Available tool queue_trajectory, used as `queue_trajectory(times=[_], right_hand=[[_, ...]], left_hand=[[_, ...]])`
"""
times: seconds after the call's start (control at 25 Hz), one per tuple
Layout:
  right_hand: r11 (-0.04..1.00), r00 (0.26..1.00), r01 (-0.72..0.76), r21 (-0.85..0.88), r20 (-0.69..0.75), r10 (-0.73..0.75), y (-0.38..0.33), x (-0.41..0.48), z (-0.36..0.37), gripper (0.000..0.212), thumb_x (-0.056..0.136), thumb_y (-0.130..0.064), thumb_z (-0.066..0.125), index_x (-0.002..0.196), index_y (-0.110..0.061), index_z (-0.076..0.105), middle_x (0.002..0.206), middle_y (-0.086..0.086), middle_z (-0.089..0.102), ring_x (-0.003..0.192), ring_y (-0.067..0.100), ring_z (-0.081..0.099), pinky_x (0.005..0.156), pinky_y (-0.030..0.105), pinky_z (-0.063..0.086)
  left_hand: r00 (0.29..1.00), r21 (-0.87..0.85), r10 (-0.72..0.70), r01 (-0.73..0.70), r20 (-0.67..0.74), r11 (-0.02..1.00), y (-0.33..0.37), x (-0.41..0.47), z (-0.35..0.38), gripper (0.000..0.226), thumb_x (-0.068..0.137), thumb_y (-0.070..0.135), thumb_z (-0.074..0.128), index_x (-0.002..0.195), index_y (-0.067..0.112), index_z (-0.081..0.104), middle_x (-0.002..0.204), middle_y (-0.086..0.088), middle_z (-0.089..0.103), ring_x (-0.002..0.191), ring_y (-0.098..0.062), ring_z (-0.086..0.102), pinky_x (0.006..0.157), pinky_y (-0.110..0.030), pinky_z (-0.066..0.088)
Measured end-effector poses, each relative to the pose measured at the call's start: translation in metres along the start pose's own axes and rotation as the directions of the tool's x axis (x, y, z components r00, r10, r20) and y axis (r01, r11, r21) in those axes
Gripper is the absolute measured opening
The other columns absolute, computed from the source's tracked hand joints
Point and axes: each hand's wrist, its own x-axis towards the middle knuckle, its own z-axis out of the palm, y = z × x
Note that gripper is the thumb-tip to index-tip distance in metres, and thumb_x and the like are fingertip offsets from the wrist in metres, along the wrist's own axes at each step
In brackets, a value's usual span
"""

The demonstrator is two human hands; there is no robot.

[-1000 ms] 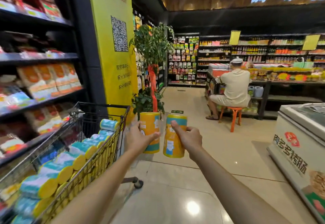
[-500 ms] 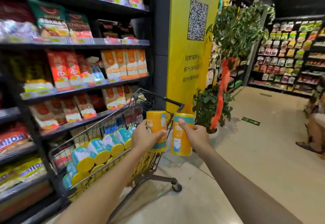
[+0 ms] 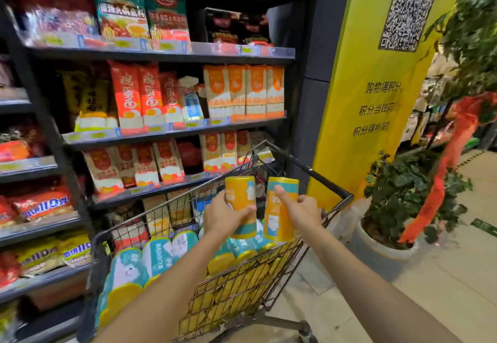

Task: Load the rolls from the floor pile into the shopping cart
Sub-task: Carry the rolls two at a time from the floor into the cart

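2 held rolls (image 3: 240, 192) are side by side above the shopping cart (image 3: 309, 169), more rolls (image 3: 157, 259) inside it. Shelves (image 3: 161, 53) stand left, a plant (image 3: 403, 189) right.

Your shopping cart (image 3: 317, 174) stands on the tiled floor (image 3: 443, 302), close beside the stocked shelves (image 3: 174, 133). Teal-and-yellow rolls (image 3: 156, 259) lie packed inside it on their sides. A potted plant (image 3: 376, 251) stands on the floor nearby.

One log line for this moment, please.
left hand: grips left roll upright | right hand: grips right roll upright | both above cart | loaded rolls inside
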Motion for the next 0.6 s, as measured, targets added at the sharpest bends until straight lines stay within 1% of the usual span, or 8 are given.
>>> queue_trajectory(times=[0.12,0.2,0.24,0.32,0.4,0.44,0.52,0.6], right_hand=[[1.0,0.999,-0.011,-0.013,0.032,0.011,-0.001,0.051,0.021,0.056,0.067,-0.072,0.066,0.07,-0.016,0.068,0.075,0.004,0.071,0.079,0.023,0.067,0.078,0.042,0.055],[0.999,0.997,-0.018,-0.044,0.075,0.021,-0.002,0.09,0.038,0.054,0.069,-0.071,0.066,0.064,-0.018,0.06,0.071,0.001,0.064,0.08,0.024,0.064,0.071,0.037,0.049],[0.998,0.994,-0.022,-0.062,0.11,0.028,0.0,0.111,0.048,0.052,0.07,-0.069,0.067,0.061,-0.019,0.055,0.072,0.0,0.061,0.083,0.025,0.062,0.07,0.035,0.046],[0.996,0.983,-0.02,-0.086,0.18,0.036,0.001,0.154,0.069,0.047,0.07,-0.065,0.07,0.059,-0.023,0.053,0.077,0.001,0.062,0.088,0.027,0.063,0.075,0.036,0.046],[0.993,0.972,-0.02,-0.116,0.23,0.047,0.005,0.195,0.091,0.049,0.067,-0.067,0.071,0.059,-0.024,0.049,0.08,0.002,0.061,0.088,0.027,0.061,0.076,0.034,0.044],[0.99,0.964,-0.02,-0.137,0.26,0.056,0.005,0.211,0.101,0.052,0.065,-0.07,0.07,0.062,-0.024,0.048,0.082,0.002,0.058,0.088,0.025,0.058,0.074,0.033,0.04],[0.978,0.94,-0.028,-0.207,0.326,0.096,0.013,0.248,0.126,0.064,0.058,-0.079,0.066,0.077,-0.019,0.052,0.093,0.004,0.054,0.093,0.023,0.056,0.074,0.032,0.037],[0.958,0.913,-0.043,-0.283,0.377,0.153,0.026,0.279,0.153,0.083,0.05,-0.084,0.064,0.09,-0.011,0.062,0.101,0.01,0.065,0.097,0.027,0.062,0.075,0.034,0.043]], left_hand=[[0.999,0.025,-0.048,0.048,-0.009,0.999,-0.003,0.038,0.015,0.048,0.067,0.051,0.08,0.102,0.03,0.054,0.092,0.01,0.062,0.086,-0.013,0.059,0.069,-0.025,0.041],[0.997,0.026,-0.076,0.077,-0.026,0.997,-0.01,0.072,0.028,0.047,0.067,0.049,0.081,0.099,0.03,0.052,0.091,0.011,0.061,0.086,-0.013,0.059,0.069,-0.025,0.042],[0.995,0.028,-0.092,0.093,-0.026,0.995,-0.015,0.091,0.036,0.045,0.068,0.047,0.081,0.098,0.03,0.052,0.09,0.011,0.061,0.085,-0.012,0.059,0.07,-0.025,0.043],[0.991,0.05,-0.129,0.131,-0.038,0.99,-0.024,0.127,0.052,0.044,0.068,0.045,0.082,0.097,0.03,0.053,0.088,0.012,0.06,0.083,-0.011,0.057,0.071,-0.024,0.042],[0.983,0.054,-0.173,0.176,-0.061,0.983,-0.036,0.161,0.067,0.044,0.066,0.045,0.082,0.098,0.028,0.057,0.091,0.01,0.063,0.086,-0.012,0.06,0.073,-0.026,0.045],[0.978,0.049,-0.198,0.201,-0.066,0.978,-0.043,0.175,0.073,0.044,0.066,0.045,0.083,0.098,0.027,0.058,0.092,0.009,0.065,0.088,-0.013,0.062,0.074,-0.027,0.047],[0.96,0.064,-0.265,0.27,-0.087,0.961,-0.057,0.207,0.089,0.045,0.066,0.045,0.082,0.098,0.026,0.058,0.093,0.007,0.066,0.088,-0.013,0.062,0.074,-0.027,0.047],[0.932,0.063,-0.347,0.354,-0.104,0.933,-0.075,0.233,0.102,0.054,0.065,0.047,0.083,0.106,0.022,0.06,0.099,0.004,0.068,0.093,-0.016,0.063,0.077,-0.029,0.049]])
